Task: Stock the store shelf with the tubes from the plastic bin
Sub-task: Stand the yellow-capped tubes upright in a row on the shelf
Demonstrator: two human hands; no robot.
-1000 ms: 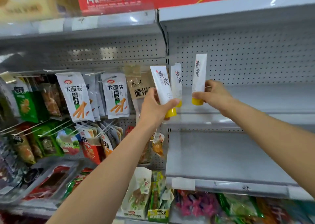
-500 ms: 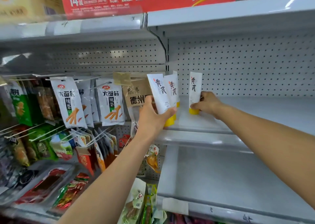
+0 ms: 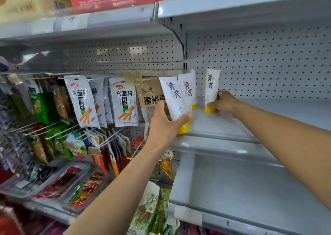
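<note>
At the front left corner of the grey metal shelf [image 3: 268,122], the left hand [image 3: 166,122] clamps thumb and fingers round a smooth white tube [image 3: 172,98], upright on its round yellow cap [image 3: 183,129], possibly just off the surface; a matching tube [image 3: 188,91] stands right behind it. Further right, toward the pegboard back [image 3: 268,64], the right hand [image 3: 223,102] curls its fingers low round a third tube [image 3: 212,88], cap down on the shelf. This looks like the placing step; next, each tall, narrow tube needs seating squarely before release.

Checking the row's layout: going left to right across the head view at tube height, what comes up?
White snack packets → brown packet → first tube, in the left hand → second tube → third tube, in the right hand.
</note>
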